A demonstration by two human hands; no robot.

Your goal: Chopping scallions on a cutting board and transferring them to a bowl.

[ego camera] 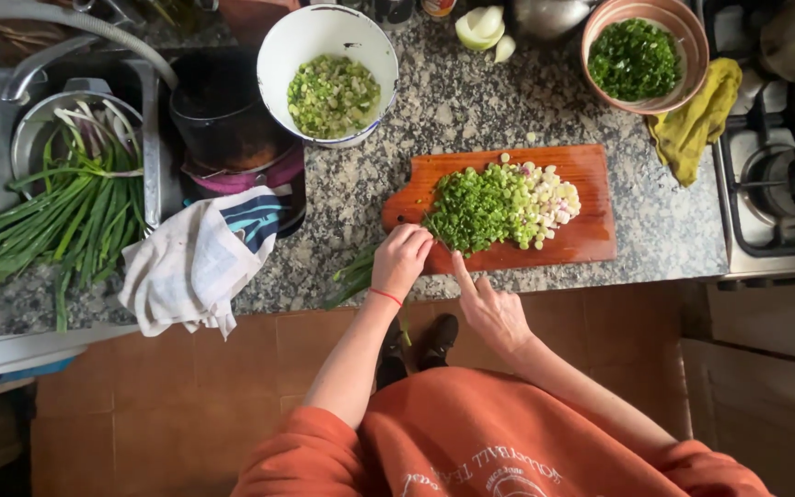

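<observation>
A wooden cutting board point(591, 235) lies on the speckled granite counter point(471, 101) and carries a pile of chopped green onion point(494, 207), green bits to the left and pale bits to the right. My left hand point(400, 260), a red string on its wrist, is curled at the board's near left corner. A few green onion stalks point(351, 276) run out from under it along the counter edge. My right hand point(489, 308) holds nothing; its index finger points up and touches the board's near edge, just below the pile.
A white pot point(278, 55) of chopped greens and a terracotta bowl point(692, 55) of finer greens stand behind the board. A yellow cloth point(697, 124) lies beside a gas stove point(779, 184). Whole green onions point(66, 216) fill the sink at left, next to a crumpled dish towel point(190, 267).
</observation>
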